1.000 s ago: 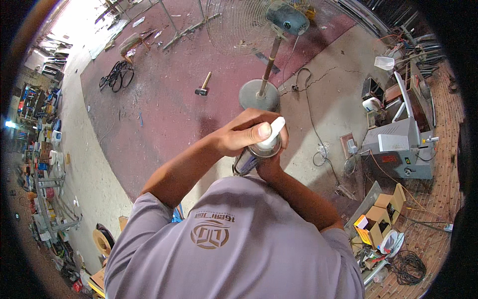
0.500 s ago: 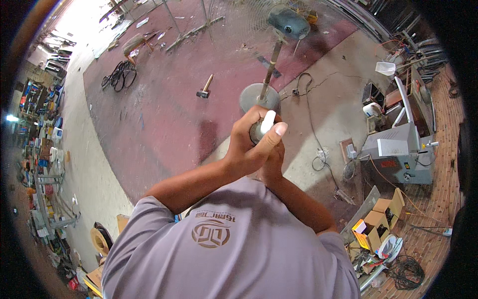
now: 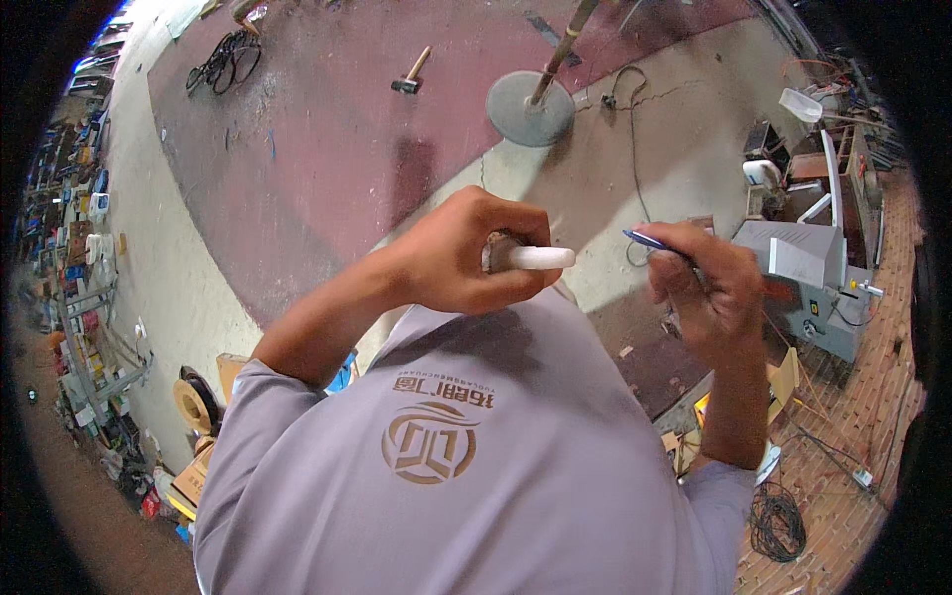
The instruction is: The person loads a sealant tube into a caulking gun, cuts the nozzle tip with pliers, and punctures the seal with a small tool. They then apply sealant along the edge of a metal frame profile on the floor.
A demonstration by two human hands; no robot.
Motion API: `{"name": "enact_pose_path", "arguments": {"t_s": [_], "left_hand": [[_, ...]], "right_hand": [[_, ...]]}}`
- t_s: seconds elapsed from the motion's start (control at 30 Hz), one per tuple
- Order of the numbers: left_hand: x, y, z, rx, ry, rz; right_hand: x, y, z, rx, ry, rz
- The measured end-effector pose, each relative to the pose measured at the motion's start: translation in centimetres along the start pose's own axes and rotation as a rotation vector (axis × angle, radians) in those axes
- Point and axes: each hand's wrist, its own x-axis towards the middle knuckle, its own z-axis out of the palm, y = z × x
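Note:
My left hand [image 3: 456, 248] is wrapped round a dark cylindrical tool in front of my chest. From its end a blunt white nozzle [image 3: 540, 259] sticks out to the right, and most of the body is hidden in my fist. Off to the right, my right hand [image 3: 714, 283] pinches a slim blue-and-white pen-like tool [image 3: 645, 239]; its tip points left toward the nozzle, apart from it. Whether it is a pen or a small knife cannot be made out.
A fan's round base [image 3: 531, 109] and pole stand ahead, with a cord [image 3: 637, 164] trailing over the floor. Farther off lie a hammer [image 3: 412, 77] and coiled black cable [image 3: 225, 61]. A grey machine [image 3: 808, 283] stands at right; cluttered shelves [image 3: 84, 288] line the left.
My hands have come apart. The right one has moved right and now shows a pen-like tool; the left has turned the nozzle sideways. The view has tilted lower.

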Motion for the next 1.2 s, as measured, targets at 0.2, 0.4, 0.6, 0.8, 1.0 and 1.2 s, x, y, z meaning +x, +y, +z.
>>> {"name": "enact_pose_path", "arguments": {"t_s": [0.2, 0.4, 0.6, 0.8, 1.0, 1.2], "left_hand": [[-1.0, 0.9, -0.2, 0.019, -0.079, -0.140], [-2.3, 1.4, 0.1, 0.048, -0.072, -0.191], [-3.6, 1.6, 0.2, 0.061, -0.032, -0.227], [-4.9, 3.0, 0.4, 0.093, 0.015, -0.392], [-6.1, 3.9, 1.5, 0.082, 0.076, -0.457], [-7.3, 4.8, 3.2, 0.030, 0.211, -0.516]], "right_hand": [[3.5, -2.0, -1.6, -0.255, -0.274, -0.454], [5.0, -2.5, -0.6, -0.241, -0.419, -0.534], [6.7, -2.7, 0.7, -0.271, -0.529, -0.637], [7.8, -3.4, 1.3, -0.351, -0.577, -0.869], [9.2, -3.4, 2.2, -0.319, -0.613, -1.091], [10.4, -3.1, 2.8, -0.270, -0.592, -1.313]]}}
